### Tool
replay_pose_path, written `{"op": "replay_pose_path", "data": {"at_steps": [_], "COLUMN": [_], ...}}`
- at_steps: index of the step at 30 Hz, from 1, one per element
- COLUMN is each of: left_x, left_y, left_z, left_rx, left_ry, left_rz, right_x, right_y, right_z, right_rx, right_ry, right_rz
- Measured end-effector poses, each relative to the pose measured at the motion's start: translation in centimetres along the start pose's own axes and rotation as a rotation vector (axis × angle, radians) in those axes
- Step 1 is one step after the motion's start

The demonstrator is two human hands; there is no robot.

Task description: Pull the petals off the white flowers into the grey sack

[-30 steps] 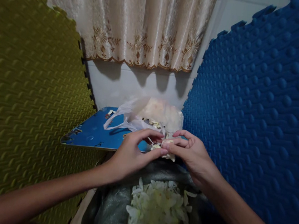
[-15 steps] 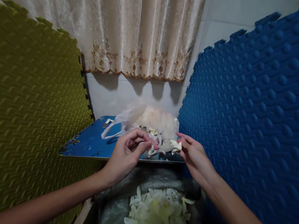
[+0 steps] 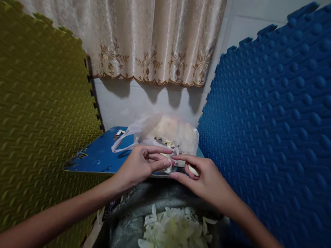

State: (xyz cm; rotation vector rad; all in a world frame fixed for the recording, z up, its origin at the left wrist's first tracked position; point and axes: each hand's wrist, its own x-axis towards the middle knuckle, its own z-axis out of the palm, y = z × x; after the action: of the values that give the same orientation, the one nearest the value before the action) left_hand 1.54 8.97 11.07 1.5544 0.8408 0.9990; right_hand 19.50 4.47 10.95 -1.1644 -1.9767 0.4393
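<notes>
My left hand (image 3: 146, 163) pinches a small whitish piece (image 3: 168, 167) at its fingertips, over the near edge of the blue board. Close beside it, my right hand (image 3: 204, 178) has its thumb and index finger apart around that piece, while a pale petal-like piece (image 3: 193, 170) is tucked in its curled fingers. Behind the hands lies a translucent plastic bag (image 3: 176, 131) with pale contents and a loop handle to the left. Below them, a heap of white-yellow petals (image 3: 175, 236) rests on dark green plastic (image 3: 126, 231).
The blue board (image 3: 96, 158) carries small white scraps (image 3: 119, 132) at its back left. A yellow-green foam mat (image 3: 36, 105) stands on the left and a blue foam mat (image 3: 289, 114) on the right. A beige curtain (image 3: 152, 27) hangs behind.
My right hand has moved left to my left hand, its thumb and index finger now near the held piece. The pale piece it held at its fingertips now sits inside its curled fingers.
</notes>
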Motion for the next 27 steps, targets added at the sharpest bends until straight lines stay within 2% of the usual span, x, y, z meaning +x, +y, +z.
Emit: {"op": "replay_pose_path", "data": {"at_steps": [5, 11, 15, 19, 21, 25, 27], "left_x": [0.2, 0.5, 1.1, 2.2, 2.6, 2.6, 2.4], "left_y": [-0.3, -0.5, -0.8, -1.1, -1.3, -2.6, -3.4], "left_z": [0.6, 1.0, 1.1, 0.6, 0.4, 0.8, 1.0], "left_rx": [-0.120, -0.157, -0.229, -0.254, -0.209, -0.046, 0.013], "left_ry": [-0.038, -0.038, -0.062, 0.079, 0.102, -0.127, -0.199], "left_rz": [-0.111, -0.150, -0.167, -0.151, -0.136, -0.193, -0.186], "right_x": [0.2, 0.4, 0.4, 0.5, 0.6, 0.7, 0.8], "right_y": [0.5, 1.2, 1.3, 1.7, 1.7, 1.3, 1.2], "right_z": [0.1, -0.2, -0.6, -1.5, -2.0, -2.5, -2.8], "right_rx": [-0.002, 0.049, 0.135, 0.266, 0.336, 0.474, 0.566], "right_ry": [0.020, 0.007, 0.116, 0.259, 0.326, 0.261, 0.282], "right_rz": [0.011, 0.015, -0.007, 0.122, 0.178, 0.231, 0.233]}}
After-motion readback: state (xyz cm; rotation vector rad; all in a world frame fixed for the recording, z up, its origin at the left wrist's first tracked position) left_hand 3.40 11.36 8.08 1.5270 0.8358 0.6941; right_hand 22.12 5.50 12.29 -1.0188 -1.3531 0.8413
